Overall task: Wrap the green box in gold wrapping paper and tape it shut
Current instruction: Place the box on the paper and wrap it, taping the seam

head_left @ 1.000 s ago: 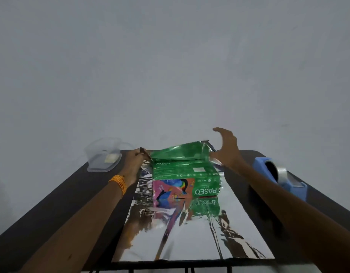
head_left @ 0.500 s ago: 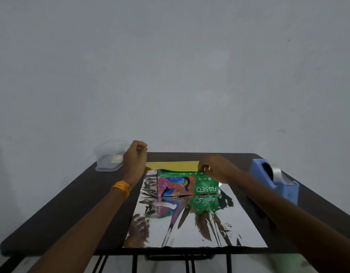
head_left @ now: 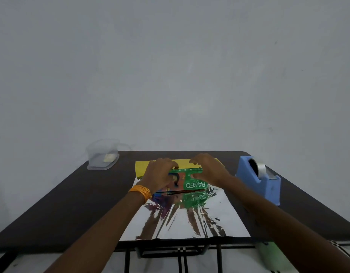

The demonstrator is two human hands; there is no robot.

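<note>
The green box (head_left: 194, 184), printed PASEO with a colourful picture, lies on the wrapping paper (head_left: 190, 219), whose shiny silver side faces up. The paper's far edge is turned over, so a gold strip (head_left: 142, 167) shows behind the box. My left hand (head_left: 160, 175), with an orange band at its wrist, curls its fingers over the box's left part and hides that end. My right hand (head_left: 208, 170) grips the box's right end, thumb on the near face and fingers over the far top edge. A band of the box's green top shows between the hands.
A blue tape dispenser (head_left: 257, 180) with a roll of tape stands at the right of the dark table (head_left: 71, 203). At the far left corner sits a clear plastic container (head_left: 102, 156). The paper reaches the table's front edge.
Both hands earlier pinched the paper's far edge, lifted over the box. Now they have come down onto the box, and the gold strip lies behind it.
</note>
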